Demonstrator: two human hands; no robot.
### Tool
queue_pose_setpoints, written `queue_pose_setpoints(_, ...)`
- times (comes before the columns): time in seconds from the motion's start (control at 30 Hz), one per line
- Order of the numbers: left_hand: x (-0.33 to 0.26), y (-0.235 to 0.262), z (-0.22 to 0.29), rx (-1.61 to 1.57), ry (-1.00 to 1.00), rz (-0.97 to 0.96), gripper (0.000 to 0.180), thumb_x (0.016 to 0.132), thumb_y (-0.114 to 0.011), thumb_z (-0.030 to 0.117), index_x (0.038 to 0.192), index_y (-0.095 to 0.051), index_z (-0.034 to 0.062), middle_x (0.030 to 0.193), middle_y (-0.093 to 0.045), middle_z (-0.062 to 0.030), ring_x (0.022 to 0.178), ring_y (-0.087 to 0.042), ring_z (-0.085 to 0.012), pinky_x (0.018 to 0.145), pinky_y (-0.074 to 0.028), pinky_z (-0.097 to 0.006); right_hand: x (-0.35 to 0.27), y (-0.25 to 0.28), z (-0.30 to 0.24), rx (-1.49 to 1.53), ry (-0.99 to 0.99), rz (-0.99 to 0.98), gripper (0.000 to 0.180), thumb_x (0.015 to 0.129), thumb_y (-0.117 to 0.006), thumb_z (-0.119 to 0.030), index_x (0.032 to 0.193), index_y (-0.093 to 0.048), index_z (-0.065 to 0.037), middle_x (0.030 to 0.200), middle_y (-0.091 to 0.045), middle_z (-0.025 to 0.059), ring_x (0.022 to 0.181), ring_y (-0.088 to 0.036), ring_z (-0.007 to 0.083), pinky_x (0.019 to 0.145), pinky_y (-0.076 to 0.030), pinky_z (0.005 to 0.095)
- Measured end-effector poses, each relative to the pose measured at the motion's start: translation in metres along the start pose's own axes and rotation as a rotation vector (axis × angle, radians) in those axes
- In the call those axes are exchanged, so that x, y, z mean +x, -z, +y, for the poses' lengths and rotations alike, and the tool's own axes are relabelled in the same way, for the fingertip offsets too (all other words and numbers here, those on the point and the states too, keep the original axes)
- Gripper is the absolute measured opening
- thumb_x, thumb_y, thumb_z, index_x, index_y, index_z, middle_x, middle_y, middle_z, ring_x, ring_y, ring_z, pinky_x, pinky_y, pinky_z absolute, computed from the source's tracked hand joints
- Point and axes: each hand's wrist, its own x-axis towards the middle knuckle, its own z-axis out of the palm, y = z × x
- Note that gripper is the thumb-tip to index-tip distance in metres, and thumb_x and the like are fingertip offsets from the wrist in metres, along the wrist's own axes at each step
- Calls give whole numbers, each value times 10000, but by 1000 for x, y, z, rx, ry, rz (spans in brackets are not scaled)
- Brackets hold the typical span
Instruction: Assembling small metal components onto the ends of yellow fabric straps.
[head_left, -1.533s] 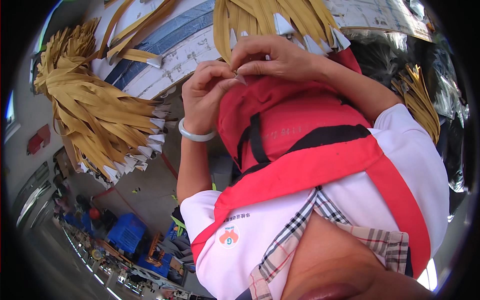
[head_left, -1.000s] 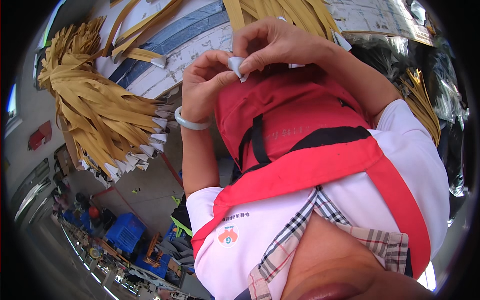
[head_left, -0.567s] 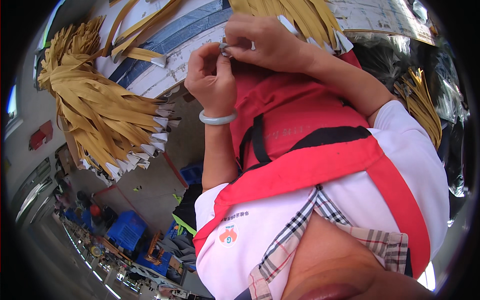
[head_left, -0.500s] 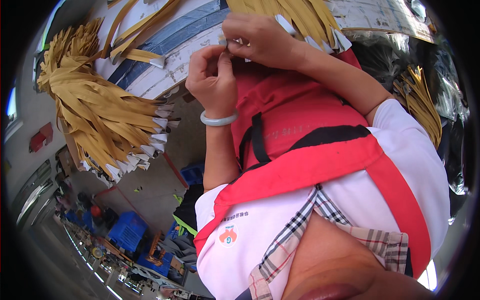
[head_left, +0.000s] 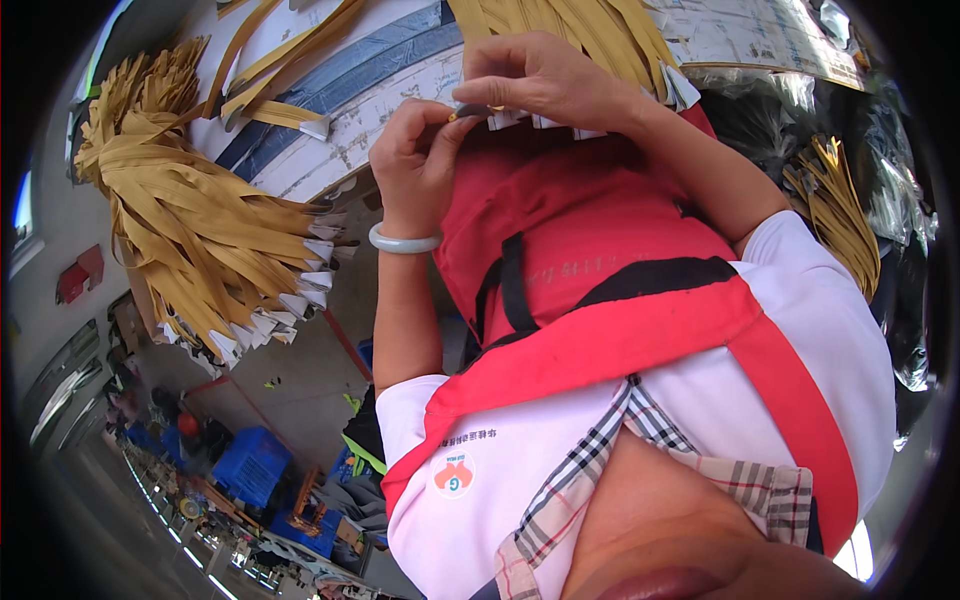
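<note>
My left hand (head_left: 415, 150), with a pale bangle at the wrist, pinches a small dark piece (head_left: 472, 111) with a yellowish end between thumb and forefinger. Just beyond it, my right hand (head_left: 545, 80) has its thumb and fingers bent together close to the same piece; what they grip, if anything, is hidden. Both hands are raised at the table's near edge, above my red apron (head_left: 590, 215). Mustard-yellow zipper tapes (head_left: 560, 20) with white ends lie behind and under my right hand.
A thick bundle of yellow zipper tapes (head_left: 200, 210) hangs over the table's left side. Loose tapes (head_left: 285, 60) lie on the white, blue-striped tabletop (head_left: 345, 130). Another bundle (head_left: 840, 215) hangs at right beside dark plastic bags (head_left: 770, 110). Blue crates (head_left: 252, 465) stand on the floor below left.
My hands have drawn slightly apart, the left shifting left and down, the right moving a little right. The dark piece between them shows more. White tape ends beneath my right hand are now exposed.
</note>
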Motion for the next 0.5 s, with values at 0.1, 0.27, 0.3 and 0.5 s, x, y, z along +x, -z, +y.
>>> queue_pose_setpoints(0.1, -11, -4, 9, 92, 38, -17, 107, 864, -696, -29, 851, -590, -18, 754, -587, -76, 627, -553, -95, 577, -442, -222, -12, -2, 6, -172, 38, 3, 205, 963, -643, -210, 905, -625, -14, 762, -604, 3, 700, -533, 61, 634, -450, 236)
queue_pose_setpoints(0.27, -5, 113, -5, 94, 86, 582, 136, 917, -665, 34, 966, -549, -16, 849, -637, -71, 663, -586, -122, 610, -508, -251, -36, 32, -3, -4, -45, 146, 192, 981, -625, -215, 904, -622, -39, 789, -559, -39, 743, -515, 36, 662, -428, 210)
queue_pose_setpoints(0.3, -5, 141, -15, 133, 106, 755, 147, 927, -660, 53, 1003, -554, -16, 891, -651, -78, 700, -600, -127, 636, -525, -263, -36, 43, 4, -2, -41, 157, 199, 985, -619, -223, 907, -620, -40, 796, -554, -45, 743, -509, 32, 657, -423, 207)
queue_pose_setpoints(0.5, 1, 99, -12, 344, 28, 632, 154, 925, -656, 55, 1063, -628, -8, 886, -659, -64, 802, -611, -141, 747, -509, -268, -36, 44, 8, -274, -7, 152, 189, 973, -628, -228, 940, -616, -43, 763, -548, -27, 713, -507, 52, 661, -427, 218)
